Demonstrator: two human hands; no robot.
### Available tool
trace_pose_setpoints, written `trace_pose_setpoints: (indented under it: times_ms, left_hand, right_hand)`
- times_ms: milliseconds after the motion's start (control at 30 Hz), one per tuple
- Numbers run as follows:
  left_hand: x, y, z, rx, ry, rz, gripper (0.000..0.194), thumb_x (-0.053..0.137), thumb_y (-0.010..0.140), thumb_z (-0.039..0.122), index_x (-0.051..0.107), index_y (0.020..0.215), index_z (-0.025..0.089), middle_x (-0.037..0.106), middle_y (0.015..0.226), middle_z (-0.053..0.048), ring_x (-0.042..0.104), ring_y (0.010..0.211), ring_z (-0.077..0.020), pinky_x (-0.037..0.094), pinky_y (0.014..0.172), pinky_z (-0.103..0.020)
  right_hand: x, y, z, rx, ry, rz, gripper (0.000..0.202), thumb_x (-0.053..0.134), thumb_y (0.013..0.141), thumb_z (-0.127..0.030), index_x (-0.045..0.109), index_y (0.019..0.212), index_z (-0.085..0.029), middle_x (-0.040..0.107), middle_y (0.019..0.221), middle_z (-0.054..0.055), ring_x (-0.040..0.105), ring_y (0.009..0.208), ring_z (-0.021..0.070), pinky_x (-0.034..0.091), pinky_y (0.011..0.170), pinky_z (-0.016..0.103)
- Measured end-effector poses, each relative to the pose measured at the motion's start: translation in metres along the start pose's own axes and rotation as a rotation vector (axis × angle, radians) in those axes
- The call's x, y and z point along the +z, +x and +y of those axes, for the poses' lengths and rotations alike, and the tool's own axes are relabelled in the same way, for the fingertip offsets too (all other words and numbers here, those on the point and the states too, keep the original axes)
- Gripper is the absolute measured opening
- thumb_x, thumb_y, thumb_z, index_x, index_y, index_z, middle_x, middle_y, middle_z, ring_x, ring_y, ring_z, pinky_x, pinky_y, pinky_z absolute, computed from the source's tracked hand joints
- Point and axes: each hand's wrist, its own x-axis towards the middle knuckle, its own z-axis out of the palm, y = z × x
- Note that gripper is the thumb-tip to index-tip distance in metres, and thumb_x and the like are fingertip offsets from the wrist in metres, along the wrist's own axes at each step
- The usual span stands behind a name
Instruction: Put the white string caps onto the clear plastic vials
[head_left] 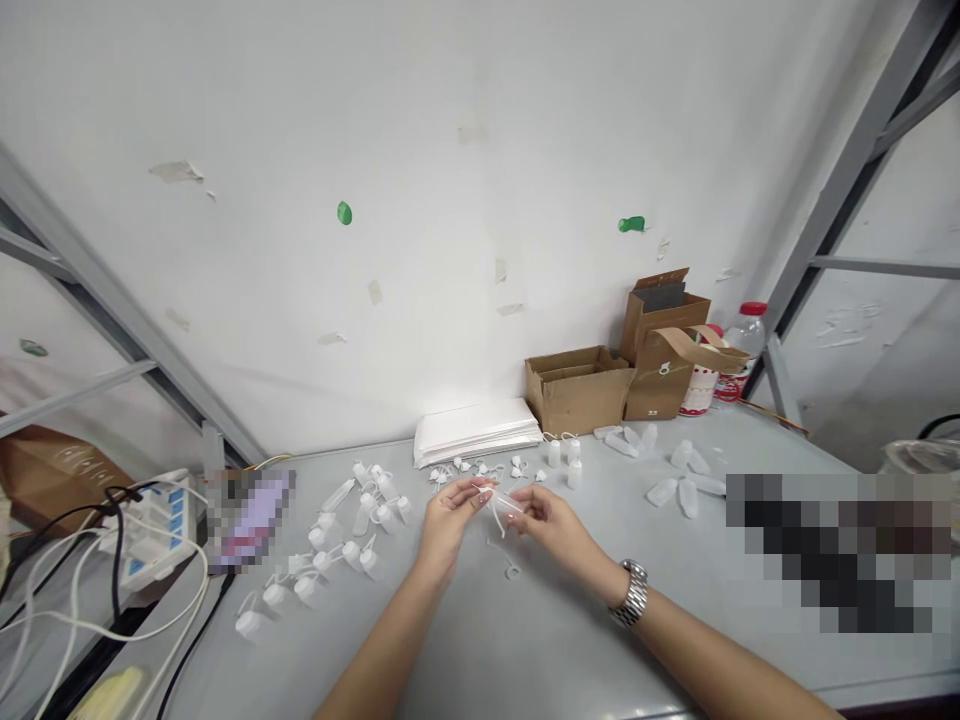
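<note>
My left hand pinches a small white cap with a strap dangling from it. My right hand, with a metal watch on that wrist, grips a small translucent squeeze bottle by its side. Cap and bottle meet between the fingertips; whether they are joined I cannot tell. Below them on the table lies a thin white strap with a ring. Just beyond my hands are several loose white caps. Capped bottles stand behind my right hand, and uncapped bottles lie farther right.
More capped bottles are spread over the left of the grey table. White sheets, an open cardboard box, a brown paper bag and a red-lidded jar line the wall. A power strip with tangled cables sits left.
</note>
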Motion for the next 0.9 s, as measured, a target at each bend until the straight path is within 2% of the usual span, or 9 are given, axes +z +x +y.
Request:
trace_pose_setpoints:
  times_ms: [67, 167, 300, 367, 500, 600, 700, 800, 900]
  left_hand:
    - [0.0, 0.0, -0.001, 0.003, -0.004, 0.003, 0.024, 0.071, 0.057, 0.026, 0.065, 0.078, 0.016, 0.07, 0.087, -0.007, 0.061, 0.086, -0.0194, 0.043, 0.082, -0.031]
    - [0.0, -0.001, 0.0, 0.025, 0.011, -0.007, 0.024, 0.071, 0.056, 0.025, 0.065, 0.078, 0.016, 0.07, 0.086, -0.007, 0.061, 0.087, -0.0199, 0.043, 0.082, -0.032]
    - [0.002, -0.003, 0.0, 0.073, 0.021, -0.01, 0.023, 0.071, 0.057, 0.025, 0.064, 0.078, 0.016, 0.07, 0.085, -0.007, 0.062, 0.086, -0.0197, 0.044, 0.082, -0.032]
    - [0.004, -0.003, -0.001, 0.067, 0.003, 0.022, 0.024, 0.07, 0.058, 0.027, 0.064, 0.079, 0.016, 0.069, 0.086, -0.008, 0.062, 0.086, -0.0202, 0.044, 0.082, -0.033]
    - [0.004, -0.002, -0.004, 0.083, 0.08, 0.07, 0.03, 0.07, 0.059, 0.031, 0.065, 0.085, 0.016, 0.068, 0.092, -0.009, 0.059, 0.094, -0.0234, 0.041, 0.086, -0.038]
    - [0.0, 0.001, -0.003, 0.165, 0.245, -0.015, 0.028, 0.071, 0.058, 0.03, 0.068, 0.084, 0.02, 0.064, 0.106, -0.009, 0.052, 0.107, -0.0252, 0.034, 0.094, -0.04]
    - [-0.007, 0.004, 0.0, 0.2, 0.35, -0.088, 0.015, 0.07, 0.058, 0.029, 0.07, 0.071, 0.021, 0.062, 0.11, -0.008, 0.05, 0.109, -0.0254, 0.031, 0.096, -0.041]
    - [-0.01, 0.004, 0.004, 0.2, 0.384, -0.104, 0.013, 0.064, 0.065, 0.031, 0.069, 0.062, 0.019, 0.062, 0.106, -0.009, 0.053, 0.104, -0.0249, 0.032, 0.095, -0.041]
    - [-0.008, 0.001, 0.007, 0.217, 0.401, -0.098, 0.014, 0.064, 0.065, 0.031, 0.067, 0.059, 0.019, 0.062, 0.107, -0.009, 0.052, 0.105, -0.0245, 0.032, 0.096, -0.04]
  right_hand:
    - [0.001, -0.001, -0.001, 0.017, 0.011, -0.009, 0.033, 0.068, 0.061, -0.047, 0.057, 0.072, -0.018, 0.058, 0.059, -0.002, 0.053, 0.056, 0.0138, 0.042, 0.058, 0.027]
    - [0.002, -0.004, -0.004, 0.14, 0.209, -0.164, 0.036, 0.061, 0.068, -0.051, 0.056, 0.059, -0.016, 0.052, 0.052, -0.002, 0.045, 0.048, 0.0098, 0.041, 0.058, 0.027]
    - [0.003, -0.006, -0.005, 0.324, 0.456, -0.309, 0.04, 0.057, 0.07, -0.053, 0.059, 0.064, -0.013, 0.041, 0.043, -0.007, 0.034, 0.039, 0.0063, 0.041, 0.057, 0.028]
    - [0.003, -0.005, -0.004, 0.28, 0.362, -0.276, 0.042, 0.054, 0.072, -0.054, 0.06, 0.068, -0.013, 0.048, 0.048, -0.004, 0.041, 0.042, 0.008, 0.041, 0.056, 0.028]
    - [0.0, -0.001, -0.003, 0.079, 0.092, -0.103, 0.036, 0.061, 0.068, -0.051, 0.057, 0.068, -0.016, 0.057, 0.06, -0.001, 0.051, 0.052, 0.0114, 0.039, 0.057, 0.026]
    - [-0.004, -0.002, -0.009, 0.101, 0.187, -0.187, 0.037, 0.057, 0.071, -0.053, 0.058, 0.067, -0.016, 0.054, 0.055, -0.002, 0.048, 0.05, 0.0109, 0.038, 0.056, 0.025]
    - [-0.009, -0.003, -0.015, 0.156, 0.338, -0.251, 0.04, 0.052, 0.074, -0.054, 0.06, 0.068, -0.015, 0.052, 0.054, -0.002, 0.045, 0.047, 0.0094, 0.035, 0.053, 0.024]
    - [-0.012, -0.001, -0.015, 0.161, 0.334, -0.219, 0.039, 0.056, 0.072, -0.053, 0.061, 0.066, -0.014, 0.05, 0.052, -0.003, 0.042, 0.047, 0.0083, 0.032, 0.052, 0.024]
    - [-0.013, 0.003, -0.01, 0.139, 0.254, -0.104, 0.04, 0.059, 0.068, -0.054, 0.059, 0.061, -0.014, 0.049, 0.051, -0.003, 0.041, 0.048, 0.009, 0.032, 0.053, 0.024]
